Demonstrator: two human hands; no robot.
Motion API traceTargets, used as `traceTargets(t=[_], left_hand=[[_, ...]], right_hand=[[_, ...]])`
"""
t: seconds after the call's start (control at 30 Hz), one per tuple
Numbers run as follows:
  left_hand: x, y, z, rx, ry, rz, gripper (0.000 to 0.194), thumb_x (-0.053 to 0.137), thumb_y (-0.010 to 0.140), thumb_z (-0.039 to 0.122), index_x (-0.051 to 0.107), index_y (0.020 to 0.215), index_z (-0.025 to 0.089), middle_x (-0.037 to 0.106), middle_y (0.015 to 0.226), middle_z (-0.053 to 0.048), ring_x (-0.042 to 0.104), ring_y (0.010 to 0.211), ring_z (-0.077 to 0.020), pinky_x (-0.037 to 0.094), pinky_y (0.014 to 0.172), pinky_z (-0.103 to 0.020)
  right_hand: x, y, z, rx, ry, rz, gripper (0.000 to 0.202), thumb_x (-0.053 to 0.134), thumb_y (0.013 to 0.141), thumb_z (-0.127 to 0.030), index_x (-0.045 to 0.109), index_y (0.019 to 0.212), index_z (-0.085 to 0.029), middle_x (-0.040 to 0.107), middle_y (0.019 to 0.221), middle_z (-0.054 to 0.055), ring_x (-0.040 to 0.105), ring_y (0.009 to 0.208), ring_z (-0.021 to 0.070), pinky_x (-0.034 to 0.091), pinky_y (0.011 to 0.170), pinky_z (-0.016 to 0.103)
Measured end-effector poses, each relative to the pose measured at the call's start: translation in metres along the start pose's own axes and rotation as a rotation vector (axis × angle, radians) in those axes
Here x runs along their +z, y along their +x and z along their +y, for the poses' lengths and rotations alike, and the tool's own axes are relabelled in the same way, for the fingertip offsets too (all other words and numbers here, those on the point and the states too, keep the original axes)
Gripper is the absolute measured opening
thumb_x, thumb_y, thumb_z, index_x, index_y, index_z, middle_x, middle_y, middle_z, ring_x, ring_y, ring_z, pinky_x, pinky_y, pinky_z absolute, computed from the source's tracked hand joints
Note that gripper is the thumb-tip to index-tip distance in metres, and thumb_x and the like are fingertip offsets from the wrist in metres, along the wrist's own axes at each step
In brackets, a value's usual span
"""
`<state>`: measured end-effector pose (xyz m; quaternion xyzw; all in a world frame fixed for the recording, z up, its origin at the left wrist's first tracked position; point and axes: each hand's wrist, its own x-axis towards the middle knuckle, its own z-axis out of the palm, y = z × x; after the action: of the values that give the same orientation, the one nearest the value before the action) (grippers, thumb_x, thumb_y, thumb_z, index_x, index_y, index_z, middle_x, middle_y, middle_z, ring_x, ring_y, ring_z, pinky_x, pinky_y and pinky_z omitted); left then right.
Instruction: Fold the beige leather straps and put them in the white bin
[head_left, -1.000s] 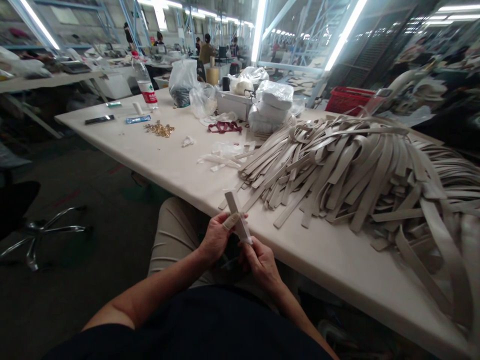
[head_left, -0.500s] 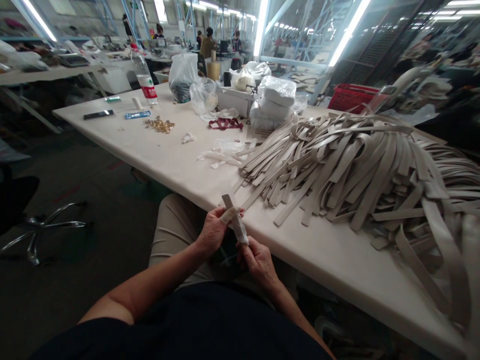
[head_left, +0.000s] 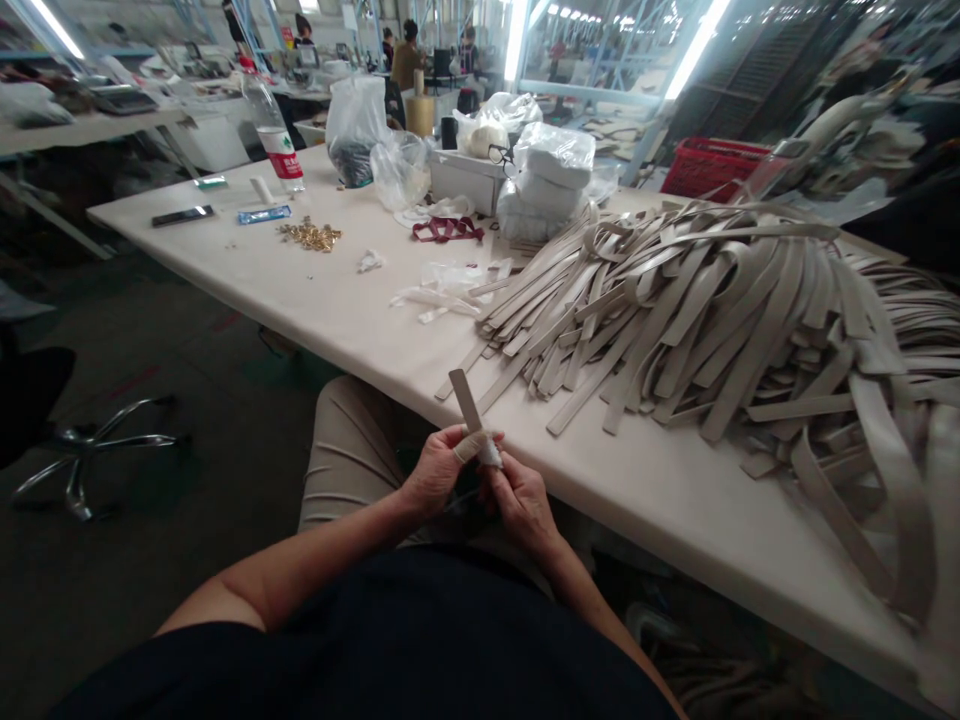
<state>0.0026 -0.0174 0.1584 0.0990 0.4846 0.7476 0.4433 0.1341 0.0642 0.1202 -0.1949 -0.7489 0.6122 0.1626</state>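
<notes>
Both my hands meet just below the table's front edge, over my lap. My left hand [head_left: 435,472], with a taped finger, pinches a beige strap [head_left: 466,399] that sticks up and away from me. My right hand [head_left: 521,498] grips the same strap's lower end, where something white shows between the fingers. A large heap of the same beige straps [head_left: 697,310] covers the right half of the white table [head_left: 315,300].
Gold metal rings [head_left: 309,235], a red strap piece [head_left: 448,230], white scraps, a water bottle [head_left: 276,150], plastic bags and a white box lie on the table's far side. A chair base [head_left: 90,450] stands on the floor at left. People sit at distant tables.
My hands have drawn closer together on the strap, the right hand rising toward the left. The strap's free end stands a little more upright. The view has shifted slightly.
</notes>
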Motion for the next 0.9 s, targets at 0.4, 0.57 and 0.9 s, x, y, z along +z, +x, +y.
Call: traceTargets(t=[0.4,0.57,0.9], left_hand=[[0.007,0.017,0.047,0.24,0.04,0.014,0.045,0.079,0.075,0.06,0.076,0.079,0.015,0.079,0.09,-0.009,0.074,0.084,-0.0199,0.054,0.084,-0.03],[0.004,0.033,0.071,0.373,0.005,0.156,0.039,0.074,0.082,0.057,0.072,0.078,0.018,0.078,0.088,-0.004,0.073,0.085,-0.016,0.054,0.083,-0.027],[0.004,0.046,0.116,0.372,0.063,0.383,0.038,0.033,0.108,0.042,0.063,0.105,0.018,0.077,0.107,0.007,0.063,0.114,-0.0096,0.051,0.09,-0.022]], right_hand=[[-0.001,-0.008,-0.009,-0.014,-0.03,-0.154,0.03,0.044,0.101,-0.045,0.055,0.088,-0.02,0.061,0.064,-0.003,0.054,0.05,0.0113,0.044,0.053,0.021],[-0.011,-0.026,-0.005,0.004,-0.106,-0.159,0.036,0.042,0.102,-0.046,0.052,0.078,-0.021,0.056,0.061,-0.003,0.049,0.051,0.0113,0.039,0.053,0.022],[-0.034,-0.074,0.01,0.115,-0.187,-0.1,0.024,0.046,0.098,-0.036,0.053,0.081,-0.021,0.06,0.062,-0.003,0.05,0.052,0.0109,0.036,0.055,0.021]])
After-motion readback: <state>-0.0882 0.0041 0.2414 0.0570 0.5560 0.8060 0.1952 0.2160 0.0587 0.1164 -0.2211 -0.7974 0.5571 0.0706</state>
